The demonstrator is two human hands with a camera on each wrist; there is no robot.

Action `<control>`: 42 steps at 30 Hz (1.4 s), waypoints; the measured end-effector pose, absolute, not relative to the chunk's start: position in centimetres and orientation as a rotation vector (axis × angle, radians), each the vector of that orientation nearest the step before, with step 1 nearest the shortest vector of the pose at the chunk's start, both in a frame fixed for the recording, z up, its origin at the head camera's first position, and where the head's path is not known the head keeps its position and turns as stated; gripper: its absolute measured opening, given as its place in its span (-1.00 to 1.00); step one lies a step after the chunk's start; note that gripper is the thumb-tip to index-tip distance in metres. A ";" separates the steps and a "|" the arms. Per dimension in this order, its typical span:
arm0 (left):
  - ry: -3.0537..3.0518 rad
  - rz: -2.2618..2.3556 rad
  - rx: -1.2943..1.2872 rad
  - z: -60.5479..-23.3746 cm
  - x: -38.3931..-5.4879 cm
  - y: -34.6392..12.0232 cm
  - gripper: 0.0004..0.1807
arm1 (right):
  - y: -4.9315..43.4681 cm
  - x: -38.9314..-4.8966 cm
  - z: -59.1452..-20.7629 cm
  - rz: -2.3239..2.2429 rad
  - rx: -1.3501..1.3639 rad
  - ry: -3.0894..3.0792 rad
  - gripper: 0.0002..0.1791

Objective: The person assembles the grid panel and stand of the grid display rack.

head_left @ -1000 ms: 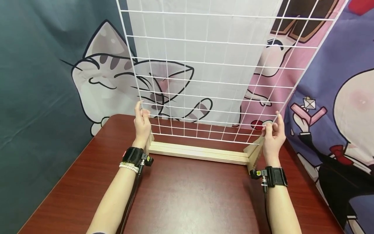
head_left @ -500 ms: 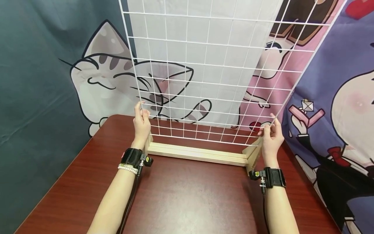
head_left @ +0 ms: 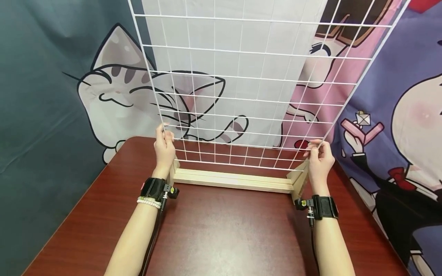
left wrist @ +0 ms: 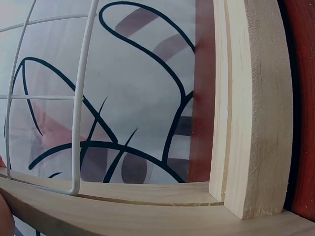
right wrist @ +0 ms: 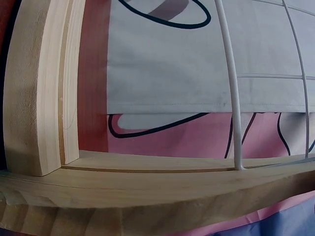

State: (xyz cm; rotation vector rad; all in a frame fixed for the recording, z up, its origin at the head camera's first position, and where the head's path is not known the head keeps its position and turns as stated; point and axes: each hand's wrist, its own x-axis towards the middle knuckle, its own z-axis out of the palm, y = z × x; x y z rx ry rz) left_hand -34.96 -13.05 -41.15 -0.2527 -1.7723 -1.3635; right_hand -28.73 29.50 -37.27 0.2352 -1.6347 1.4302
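Fingers (head_left: 314,154) partly hidden, gripping white grid (head_left: 239,51), top cut off

Surface (head_left: 221,226): red-brown, wood-grained (a pale glare spreads over its near middle).
On it: a frame (head_left: 207,178) of pale wood, standing crosswise toward the far edge.
Build: a low, lengthwise-grooved bar (head_left: 252,184) between two side pieces (head_left: 301,183).

A reddish-brown table (head_left: 221,230) catches a soft shine over here, with pale cloth (head_left: 257,34) hanging behind it. Plain teal fabric (head_left: 41,99) drapes on my left, beside a smiling cartoon cat (head_left: 114,111); rightward, a purple panel (head_left: 374,92) shows a red bow (head_left: 402,179).
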 end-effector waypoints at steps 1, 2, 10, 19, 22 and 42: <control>-1.769 -1.356 -0.254 -41.3 -35.0 -13.1 -0.71 | 29.4 -28.7 -37.2 1.425 0.233 -1.636 -0.77; -1.765 -1.354 -0.255 -41.4 -35.1 -13.2 -0.71 | 29.4 -28.7 -37.1 1.418 0.231 -1.639 -0.76; -1.739 -1.350 -0.292 -42.0 -35.4 -14.0 -0.70 | 29.1 -28.6 -37.0 1.421 0.204 -1.635 -0.74; -1.758 -1.347 -0.251 -41.8 -35.1 -13.6 -0.72 | 29.2 -28.6 -37.4 1.443 0.236 -1.600 -0.75; -1.755 -1.339 -0.250 -41.0 -34.1 -13.2 -0.73 | 29.2 -28.6 -37.4 1.458 0.243 -1.598 -0.75; -1.656 -1.552 -0.112 -40.1 -34.2 -12.7 -0.68 | 29.3 -29.6 -37.4 1.698 0.151 -1.385 -0.62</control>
